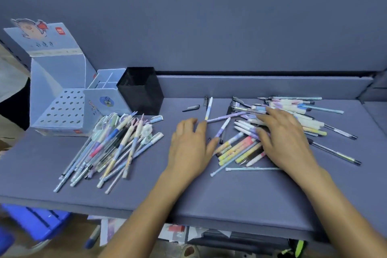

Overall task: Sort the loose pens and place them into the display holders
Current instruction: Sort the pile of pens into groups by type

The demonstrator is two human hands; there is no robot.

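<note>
The tabletop (230, 195) is looking matt and cloth-like. At 10 o'clock, the cardboard display box (56, 73) is showing smooth printed faces, the black holder (142, 92) fine mesh. The pens (236, 151) are gleaming like smooth plastic.

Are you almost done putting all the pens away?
Not nearly. The left pile of pens lies gathered beside the holders, so sorting looks begun. Both hands lie flat: the left hand on the table, the right hand on the messy right pile. No pen shows in the holed display box, the white divided holder or the black mesh cup, so all the placing is left.
</note>
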